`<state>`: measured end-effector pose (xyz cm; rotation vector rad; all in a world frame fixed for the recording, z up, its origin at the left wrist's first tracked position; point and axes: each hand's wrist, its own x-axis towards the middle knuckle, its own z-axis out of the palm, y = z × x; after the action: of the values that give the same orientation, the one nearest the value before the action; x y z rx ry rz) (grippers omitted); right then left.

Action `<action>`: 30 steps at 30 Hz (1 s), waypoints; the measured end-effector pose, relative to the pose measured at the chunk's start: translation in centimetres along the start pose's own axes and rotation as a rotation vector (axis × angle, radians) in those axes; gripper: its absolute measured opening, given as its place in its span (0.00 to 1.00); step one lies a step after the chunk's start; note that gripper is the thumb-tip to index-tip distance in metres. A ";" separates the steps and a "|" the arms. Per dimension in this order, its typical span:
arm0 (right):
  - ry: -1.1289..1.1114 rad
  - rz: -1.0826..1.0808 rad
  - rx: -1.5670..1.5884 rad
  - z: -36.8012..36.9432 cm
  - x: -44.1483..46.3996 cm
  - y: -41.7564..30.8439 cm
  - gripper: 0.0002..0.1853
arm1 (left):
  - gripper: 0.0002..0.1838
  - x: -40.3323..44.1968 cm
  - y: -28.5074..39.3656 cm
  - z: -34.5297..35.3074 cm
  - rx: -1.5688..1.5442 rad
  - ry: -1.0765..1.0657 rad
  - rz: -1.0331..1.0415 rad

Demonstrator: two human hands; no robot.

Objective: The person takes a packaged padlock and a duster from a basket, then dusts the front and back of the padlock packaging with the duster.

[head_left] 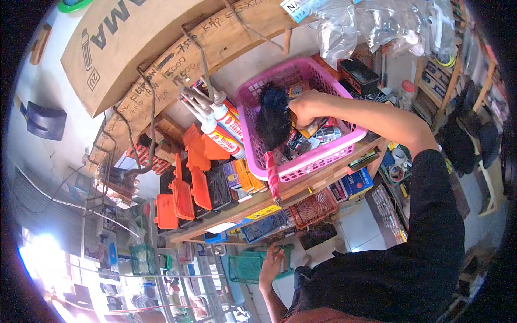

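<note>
My right hand (308, 109) reaches into a pink plastic basket (249, 116) on the wooden shelf, its fingers curled closed against a black fluffy duster-like thing (272, 116). The handle end of that thing is hidden by my hand. Small packets and boxed goods (326, 133) lie in the basket around my wrist. Over the basket's near rim leans a pink wrapped stick-like item (271, 175). My left hand (271, 265) hangs low beside the shelf, fingers apart and loosely bent, with nothing visible in it, near a green plastic crate (245, 267).
Silicone sealant tubes (223, 137) stand left of the basket, beside orange bins (182, 199). Clear plastic bags (377, 29) hang above at the right. A black container (358, 75) sits behind the basket. Below the shelf are a red-brown basket (313, 209) and a blue box (356, 183).
</note>
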<state>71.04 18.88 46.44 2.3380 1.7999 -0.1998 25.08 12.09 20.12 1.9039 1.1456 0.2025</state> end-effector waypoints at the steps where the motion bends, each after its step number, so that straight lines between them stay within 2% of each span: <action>1: 0.030 0.007 -0.004 0.4 -0.2 0.1 0.31 | 0.32 -0.1 -0.2 0.1 -0.001 -0.007 0.018; 4: -0.013 0.025 -0.012 -0.1 -1.7 0.1 0.31 | 0.31 -0.4 -0.9 0.5 0.031 -0.013 -0.032; 9: -0.067 0.065 0.139 1.6 -0.6 1.7 0.29 | 0.30 -0.5 -1.7 1.9 0.062 -0.045 0.044; 10: -0.003 0.065 0.169 1.9 -0.5 2.0 0.31 | 0.30 -0.3 -2.3 2.3 0.053 -0.066 0.041; 12: 0.033 0.103 0.171 1.6 -0.9 2.1 0.31 | 0.31 0.9 -6.8 3.9 0.162 -0.105 0.281; 14: 0.086 0.124 0.203 1.4 -1.6 2.2 0.33 | 0.32 1.0 -7.7 4.6 0.183 -0.145 0.312; 16: 0.159 0.131 0.263 1.0 -2.6 2.5 0.34 | 0.33 0.9 -4.5 4.6 0.120 -0.186 0.137; 19: 0.290 0.122 0.338 0.8 -4.1 3.5 0.37 | 0.35 1.3 -2.1 4.8 -0.034 -0.284 0.087; 21: 0.379 0.087 0.437 -0.2 -6.5 3.8 0.38 | 0.36 2.2 -4.0 6.3 0.062 -0.301 0.297; 23: 0.495 0.066 0.551 -1.2 -9.2 3.5 0.38 | 0.35 2.9 -4.7 7.3 -0.026 -0.389 0.357; 24: 0.540 0.014 0.588 -1.7 -10.7 3.2 0.35 | 0.35 2.7 -2.3 6.9 -0.159 -0.470 0.310; 25: 0.539 -0.041 0.635 -2.0 -12.3 2.7 0.32 | 0.35 2.4 0.1 6.5 -0.293 -0.549 0.260; 27: 0.537 -0.156 0.722 -2.1 -15.6 1.6 0.28 | 0.34 2.3 4.4 6.1 -0.423 -0.662 0.293; 30: 0.389 -0.347 0.773 0.0 -20.6 -1.1 0.29 | 0.37 2.0 7.8 6.5 -0.683 -0.811 0.288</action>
<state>64.69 -0.20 50.83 2.6365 2.7027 -0.6249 34.57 8.31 21.48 1.3034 0.1989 -0.0341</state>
